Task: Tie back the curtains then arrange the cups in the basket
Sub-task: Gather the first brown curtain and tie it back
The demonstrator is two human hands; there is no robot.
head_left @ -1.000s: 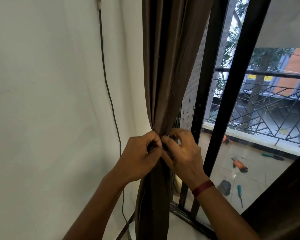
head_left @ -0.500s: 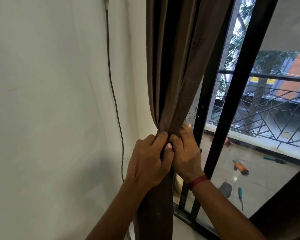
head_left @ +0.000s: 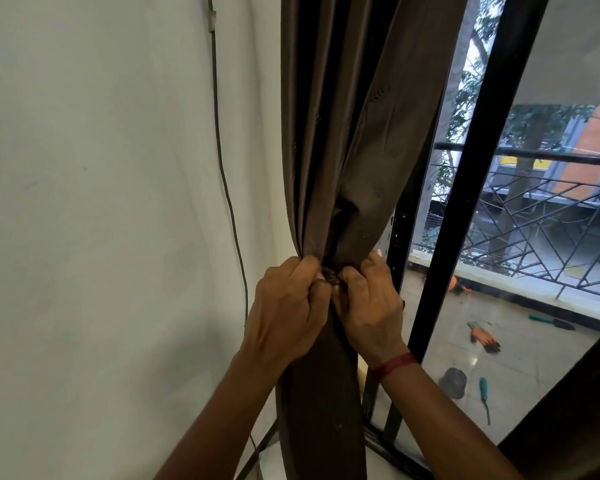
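Note:
A brown curtain [head_left: 340, 140] hangs gathered into a bunch beside the window's left edge. My left hand [head_left: 286, 313] and my right hand [head_left: 369, 303] meet at the pinched waist of the bunch. Both have fingers curled and pinch a dark tie-back [head_left: 330, 279] that shows as a small knot between them. Below the hands the curtain falls as one narrow dark column. The rest of the tie-back is hidden by my fingers and the folds. No cups and no basket are in view.
A white wall [head_left: 101, 220] fills the left, with a thin dark cable [head_left: 222, 161] running down it. The black window frame [head_left: 465, 202] stands just right of the curtain. Through the glass lie a balcony floor with tools [head_left: 484, 336] and a railing.
The view has risen and drawn closer to the curtain. My hands have stayed together at the curtain's waist, and a small dark knot now shows between my fingers.

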